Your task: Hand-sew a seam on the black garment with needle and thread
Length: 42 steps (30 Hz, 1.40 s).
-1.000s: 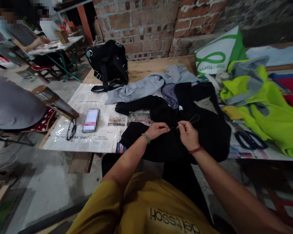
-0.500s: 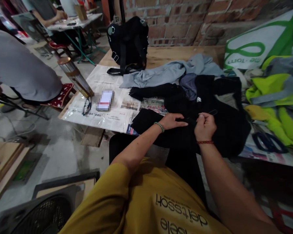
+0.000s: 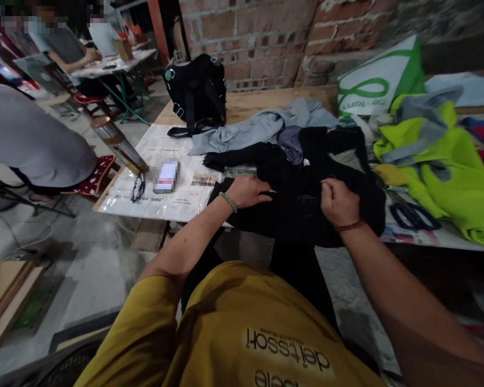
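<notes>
Black garment (image 3: 284, 212) fabric lies spread over the near edge of the table. On its left part rests my left hand (image 3: 248, 192), thumb and fingers closed on a fold of the cloth. My right hand (image 3: 339, 203) is a closed fist with a pinched thumb, just above the right part of the garment. The thin thread loop seen at its fingertips a moment ago is too fine to make out now against the black cloth. A small white mark (image 3: 306, 162) shows on the garment beyond my hands.
Scissors (image 3: 414, 216) and a yellow-green garment (image 3: 447, 183) lie on the right. Behind are a grey cloth (image 3: 242, 131), a black bag (image 3: 197, 88) and a green-white bag (image 3: 381, 80). A phone (image 3: 166, 176) and a metal flask (image 3: 119, 144) are left. A seated person (image 3: 36, 140) is near.
My hands have moved apart, the left one shifting left over the cloth. The thin loop by my right fingertips no longer shows. The whole view has turned slightly right.
</notes>
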Tool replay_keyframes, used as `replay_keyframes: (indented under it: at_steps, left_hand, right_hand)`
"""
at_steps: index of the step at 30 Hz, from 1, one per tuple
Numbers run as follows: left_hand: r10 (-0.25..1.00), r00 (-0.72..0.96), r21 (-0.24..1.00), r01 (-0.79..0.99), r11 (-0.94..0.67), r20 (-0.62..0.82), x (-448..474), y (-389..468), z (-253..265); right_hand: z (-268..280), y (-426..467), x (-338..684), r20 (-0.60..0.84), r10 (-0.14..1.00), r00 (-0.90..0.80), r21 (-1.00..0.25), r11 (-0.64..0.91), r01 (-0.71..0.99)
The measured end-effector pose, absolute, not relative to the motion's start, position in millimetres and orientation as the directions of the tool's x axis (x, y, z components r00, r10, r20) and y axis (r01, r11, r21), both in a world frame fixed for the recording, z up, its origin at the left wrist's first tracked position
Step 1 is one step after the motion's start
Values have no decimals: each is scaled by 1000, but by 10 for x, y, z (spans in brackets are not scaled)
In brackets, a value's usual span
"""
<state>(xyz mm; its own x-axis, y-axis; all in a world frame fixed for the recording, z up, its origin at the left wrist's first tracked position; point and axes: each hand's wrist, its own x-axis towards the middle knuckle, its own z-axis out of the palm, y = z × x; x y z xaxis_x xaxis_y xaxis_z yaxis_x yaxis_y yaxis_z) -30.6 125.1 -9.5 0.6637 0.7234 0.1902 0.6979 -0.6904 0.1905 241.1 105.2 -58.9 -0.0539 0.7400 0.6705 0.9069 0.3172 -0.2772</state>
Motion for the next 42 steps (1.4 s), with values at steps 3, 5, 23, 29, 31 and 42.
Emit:
replay_keyframes:
  at_steps: [3,5,23,29,31,42]
  left_hand:
    - [728,667,223,694,-685,159,-385,1122,-447]
    - [743,643,293,686,-667,185,-415,1056,-692]
    - [794,607,283,757,-589,29,-25,972,-232]
    - [736,650,450,609,-653,189,136,1110,-490]
    - [745,615,544,544,-639,260,125,1139,-645]
    - [765,493,698,367,-615,415,94,1134,-918]
  right_hand:
    - [-875,966,2426,654,755,-55,-284,312,907]
    - [-997,930,2426,671,740,-36,-289,306,907]
    - [-1037,893,2407,681,732,-34,-285,308,908]
    - [-1017,895,2398,669,743,-3,-313,286,905]
    - [-1015,901,2391,674,738,29,-329,265,906]
    - [-964,921,2397,735,655,176,-412,224,883]
